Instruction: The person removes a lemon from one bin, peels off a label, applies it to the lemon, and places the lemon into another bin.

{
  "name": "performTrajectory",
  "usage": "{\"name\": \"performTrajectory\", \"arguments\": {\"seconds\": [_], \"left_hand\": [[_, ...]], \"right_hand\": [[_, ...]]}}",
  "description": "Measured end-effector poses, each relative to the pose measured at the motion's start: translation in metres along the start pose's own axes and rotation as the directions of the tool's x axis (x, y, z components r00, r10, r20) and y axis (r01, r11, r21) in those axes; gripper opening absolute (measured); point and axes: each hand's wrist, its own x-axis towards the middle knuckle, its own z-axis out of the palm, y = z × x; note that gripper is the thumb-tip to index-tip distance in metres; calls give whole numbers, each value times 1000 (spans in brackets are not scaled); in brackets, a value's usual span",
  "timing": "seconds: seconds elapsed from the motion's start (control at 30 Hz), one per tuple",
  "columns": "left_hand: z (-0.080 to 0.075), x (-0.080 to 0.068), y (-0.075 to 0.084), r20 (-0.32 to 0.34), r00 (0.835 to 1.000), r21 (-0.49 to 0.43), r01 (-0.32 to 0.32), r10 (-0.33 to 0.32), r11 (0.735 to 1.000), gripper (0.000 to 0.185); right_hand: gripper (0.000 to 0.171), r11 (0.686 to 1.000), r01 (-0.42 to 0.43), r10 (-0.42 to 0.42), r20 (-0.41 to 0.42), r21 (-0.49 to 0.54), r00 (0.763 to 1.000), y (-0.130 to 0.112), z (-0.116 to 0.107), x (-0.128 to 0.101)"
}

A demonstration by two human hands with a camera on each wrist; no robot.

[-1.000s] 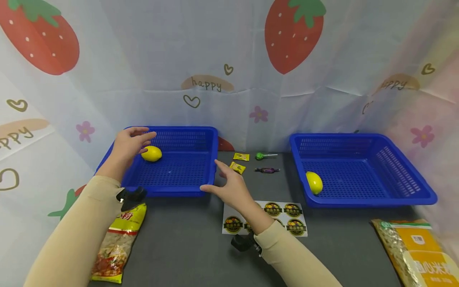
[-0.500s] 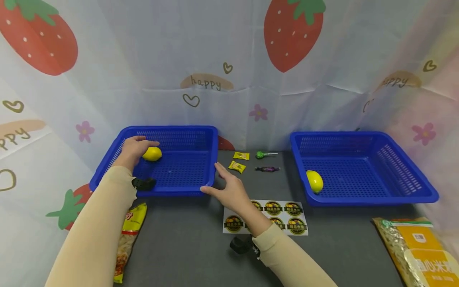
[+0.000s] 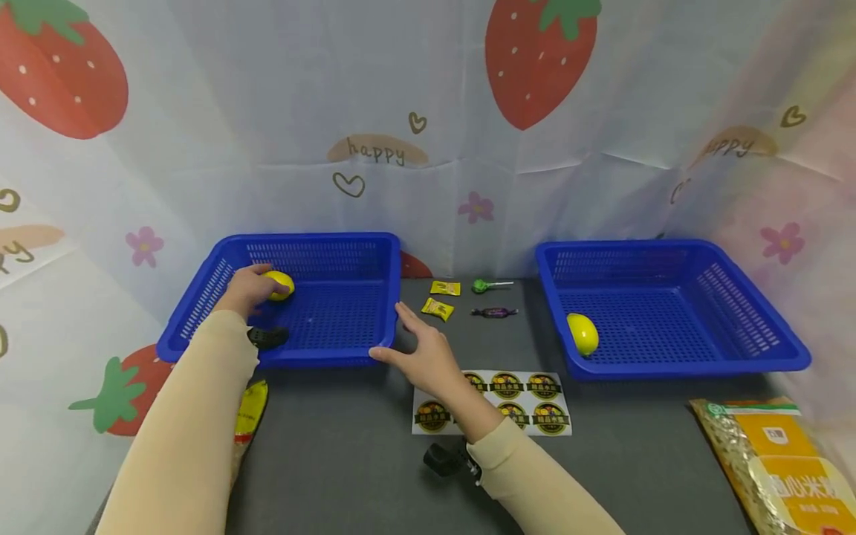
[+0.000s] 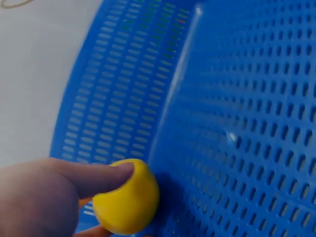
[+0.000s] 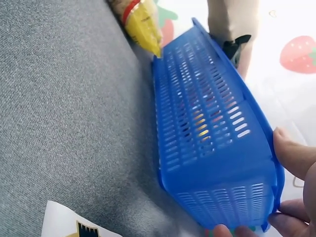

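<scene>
The left hand (image 3: 247,288) has come down onto the lemon (image 3: 281,279), gripping it from the left inside the left basket (image 3: 321,356); farther from the fruit, the right hand (image 3: 429,362) holds that basket's near right corner.

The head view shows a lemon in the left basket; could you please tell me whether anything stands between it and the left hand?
Nothing visible does: the left hand grips the lemon directly, reaching in over the near rim of the left basket.
</scene>
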Motion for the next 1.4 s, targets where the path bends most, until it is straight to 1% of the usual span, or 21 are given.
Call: {"name": "performTrajectory", "arguments": {"seconds": [0.13,0.23,0.3,0.4,0.5,0.57,0.67,0.77,0.83,0.9,1.07,1.13,1.17,1.27,1.3,1.37,1.4], "left_hand": [[7,0,3,-103,995,113,-1,13,994,70],[8,2,3,-140,990,136,1,19,991,67],[8,4,3,-141,990,139,-2,22,990,67],[8,4,6,-102,995,91,-1,10,996,75],[8,2,14,-77,997,52,12,-8,999,84],[5,-3,20,-84,996,46,25,-21,999,90],[1,-10,28,-118,993,46,31,-25,998,98],[-4,-17,34,-126,992,14,-4,6,1000,102],[-8,-21,37,-114,993,-8,-40,39,999,101],[-11,-25,39,-89,992,-34,-89,86,995,98],[-14,-38,45,-28,982,-53,-187,186,981,85],[-13,-48,49,3,978,-74,-207,208,975,82],[-12,-55,51,27,976,-99,-214,217,972,80],[-7,-76,55,97,967,-233,-207,234,950,71],[-5,-84,56,118,963,-270,-202,241,941,67],[1,-100,57,163,950,-334,-201,267,921,58],[4,-108,57,180,942,-343,-210,283,916,57]], "right_hand": [[92,1000,1,-1,6,-2,1000,0,1,-1],[92,1000,3,-3,10,-2,1000,0,2,-1],[92,1000,-2,2,13,-1,1000,-1,2,-1],[91,1000,-10,10,14,3,1000,0,1,0],[91,1000,-16,16,8,1,1000,1,-1,1],[90,1000,-15,15,5,1,1000,2,-1,2],[91,1000,-20,20,11,-1,1000,2,-2,2],[90,1000,-18,18,20,-1,1000,2,-3,2],[91,1000,-22,22,25,-7,999,1,-4,2],[91,1000,-25,25,29,-10,999,1,-4,1],[90,999,-32,32,32,-10,999,1,-3,3],[90,999,-30,31,31,-13,999,0,-3,3],[90,999,-29,29,29,-15,999,0,-3,4],[89,999,-24,24,27,-29,999,-1,-3,4],[89,999,-21,22,28,-34,999,-2,-3,4],[89,999,-18,20,31,-41,999,-2,-4,4],[89,999,-13,14,33,-44,999,-3,-5,3]]}}
